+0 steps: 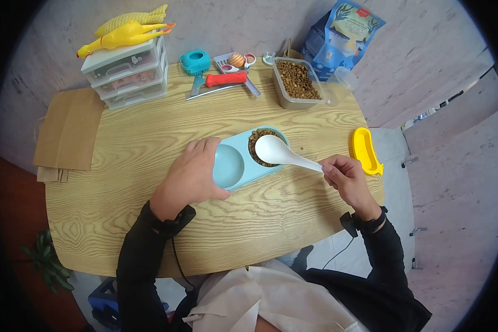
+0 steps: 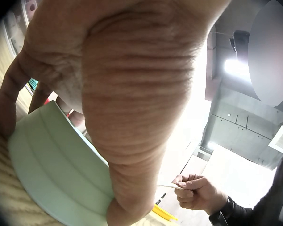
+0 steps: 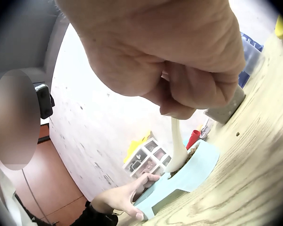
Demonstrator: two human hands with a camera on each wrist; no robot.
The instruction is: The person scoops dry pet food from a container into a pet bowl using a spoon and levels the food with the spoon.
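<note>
Item: pale blue plastic double pet bowl [image 1: 235,171], mid-desk on the oval light wood-grain desk [image 1: 133,149]; one well holds brown kibble [image 1: 257,145], the other is bare.
Left hand [image 1: 191,177]: fingers curled over the bowl's near-left rim, gripping it.
Right hand [image 1: 346,177]: pinching the handle end of a white plastic long-handled spoon [image 1: 282,154], its head over the kibble well.
Also present: clear rectangular tub of kibble [image 1: 296,82], blue feed bag [image 1: 340,36], yellow rubber chicken [image 1: 122,36] atop small clear drawers [image 1: 127,72], brown paper bag [image 1: 69,130].

Glossy white plastic spoon [image 1: 282,153]; smooth matt blue plastic bowl [image 1: 232,166]; grained wood table [image 1: 122,166].
</note>
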